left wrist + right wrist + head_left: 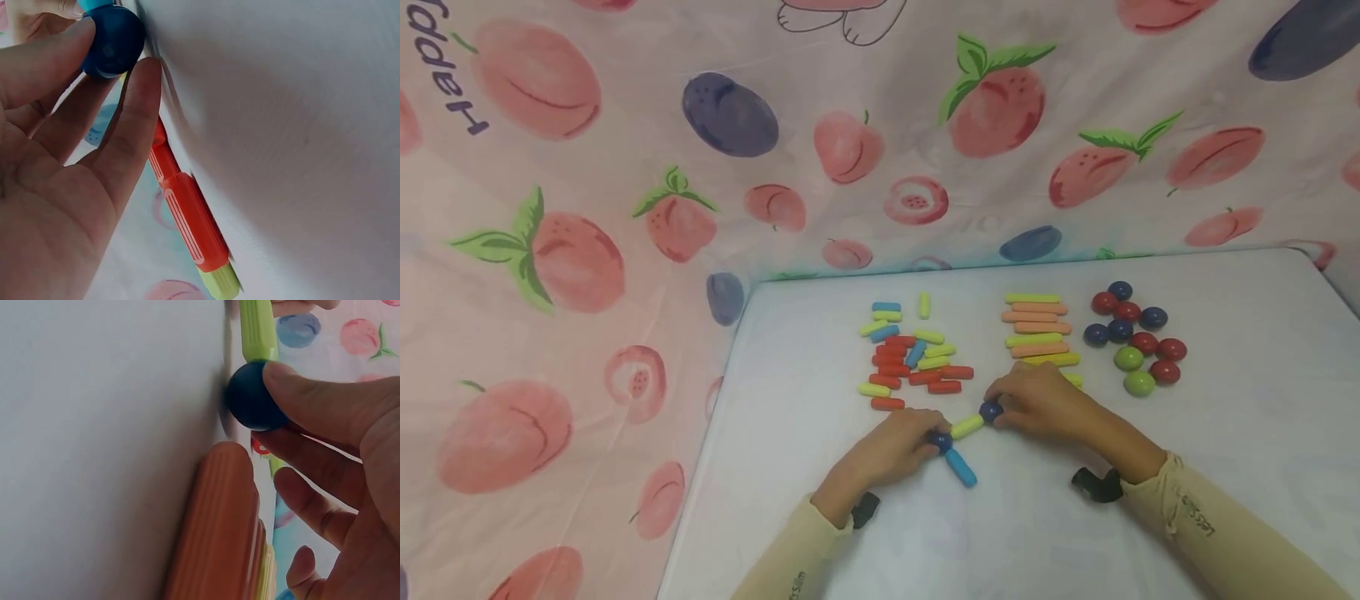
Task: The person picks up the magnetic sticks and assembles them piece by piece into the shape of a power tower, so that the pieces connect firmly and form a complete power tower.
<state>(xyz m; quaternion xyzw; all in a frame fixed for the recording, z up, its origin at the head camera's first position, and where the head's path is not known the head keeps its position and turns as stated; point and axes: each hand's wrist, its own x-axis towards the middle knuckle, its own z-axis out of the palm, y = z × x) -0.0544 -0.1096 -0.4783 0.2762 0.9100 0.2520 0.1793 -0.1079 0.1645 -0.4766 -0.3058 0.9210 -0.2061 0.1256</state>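
My left hand (895, 446) pinches a dark blue ball (114, 42) between thumb and fingers, close over the white table. A short blue rod (961, 468) sticks out from that ball toward the near side. Between the two hands runs a yellow-green rod (967, 427), one end at each ball. At its far right end, my right hand (1043, 402) pinches a second dark blue ball (255, 397) with thumb and fingertips. In the right wrist view, the yellow-green rod (257, 328) meets the top of this ball.
Beyond the left hand lies a loose group of short red rods (892, 371), blue and yellow-green ones among them. Longer orange rods (1041, 328) and yellow ones lie in a row behind the right hand. Red balls (1165, 372), blue and green ones cluster at right. A fruit-print cloth (865, 75) hangs behind.
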